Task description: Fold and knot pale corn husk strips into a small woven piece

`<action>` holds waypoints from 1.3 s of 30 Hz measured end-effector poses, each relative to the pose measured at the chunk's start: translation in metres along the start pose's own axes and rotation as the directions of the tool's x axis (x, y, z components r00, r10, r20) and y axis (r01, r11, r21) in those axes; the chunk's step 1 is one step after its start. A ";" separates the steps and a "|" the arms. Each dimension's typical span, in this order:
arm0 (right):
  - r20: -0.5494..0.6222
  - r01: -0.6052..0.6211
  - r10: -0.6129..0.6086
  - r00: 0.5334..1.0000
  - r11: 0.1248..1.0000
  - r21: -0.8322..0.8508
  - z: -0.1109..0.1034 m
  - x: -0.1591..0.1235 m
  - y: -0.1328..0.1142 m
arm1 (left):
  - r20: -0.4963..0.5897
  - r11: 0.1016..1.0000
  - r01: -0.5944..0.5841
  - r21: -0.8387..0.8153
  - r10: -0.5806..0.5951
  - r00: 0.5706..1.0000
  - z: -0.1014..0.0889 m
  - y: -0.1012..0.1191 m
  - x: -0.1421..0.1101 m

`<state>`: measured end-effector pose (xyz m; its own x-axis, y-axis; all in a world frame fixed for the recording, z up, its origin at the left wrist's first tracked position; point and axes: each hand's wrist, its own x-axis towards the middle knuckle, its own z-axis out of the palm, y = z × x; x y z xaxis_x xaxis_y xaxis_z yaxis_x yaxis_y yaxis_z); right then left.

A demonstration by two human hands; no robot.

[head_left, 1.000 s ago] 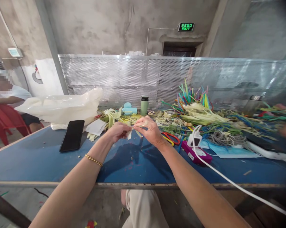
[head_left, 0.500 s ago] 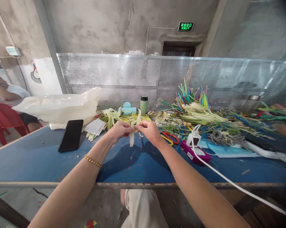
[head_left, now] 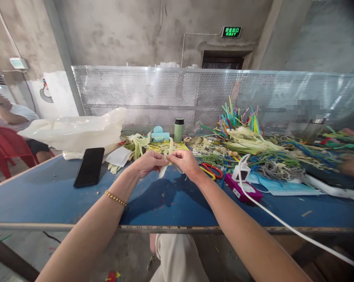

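Between my two hands is a pale green strip of corn husk [head_left: 163, 171], pinched near its middle above the blue table. One end of the strip points up past the fingertips and the other hangs down. My left hand [head_left: 150, 162], its wrist in a gold bead bracelet [head_left: 115, 198], is closed on the strip with thumb and forefinger. From the right, my right hand [head_left: 184, 161] pinches the same strip, the two sets of fingertips touching or nearly so. Behind the hands, more husks [head_left: 139, 144] lie beside a yellow sheet with scraps on it.
A black phone [head_left: 89, 167] and a plastic bag [head_left: 74, 131] lie left. A green bottle [head_left: 179, 130] stands behind. Right are a purple power socket [head_left: 242, 188] with a white cable, husks [head_left: 250, 141], coloured cords [head_left: 278, 170] and a face mask [head_left: 288, 186]. Another person's blurred hand [head_left: 353, 166] is far right.
The lower end of the husk strip has swung slightly left and up. Both hands stay pinched together in nearly the same place. The view has shifted slightly.
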<state>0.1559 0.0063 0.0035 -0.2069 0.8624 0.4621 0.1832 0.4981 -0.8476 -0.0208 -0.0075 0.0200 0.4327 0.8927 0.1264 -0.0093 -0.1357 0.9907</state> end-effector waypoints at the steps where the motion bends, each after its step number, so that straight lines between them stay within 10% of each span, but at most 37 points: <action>1: -0.005 -0.012 0.012 1.000 1.000 0.026 0.000 0.000 0.000 | 0.010 1.000 0.004 -0.010 -0.004 1.000 0.000 0.000 0.000; 15: 0.109 -0.136 0.141 0.984 0.990 -0.047 -0.011 -0.003 -0.008 | -0.099 0.992 -0.028 0.125 0.040 0.994 -0.001 0.001 0.002; 31: 0.096 0.031 0.003 0.995 0.938 -0.345 -0.033 0.002 -0.007 | -0.148 0.987 -0.010 0.162 0.035 0.988 -0.002 0.002 0.002; 39: 0.404 -0.078 0.095 0.910 0.995 -0.057 -0.044 -0.010 -0.029 | -0.175 0.979 0.000 0.203 0.037 0.984 -0.007 0.001 0.004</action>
<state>0.1952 -0.0124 0.0350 -0.5589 0.7952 0.2350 0.2532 0.4335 -0.8648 -0.0257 -0.0013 0.0219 0.2672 0.9486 0.1694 0.1733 -0.2202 0.9599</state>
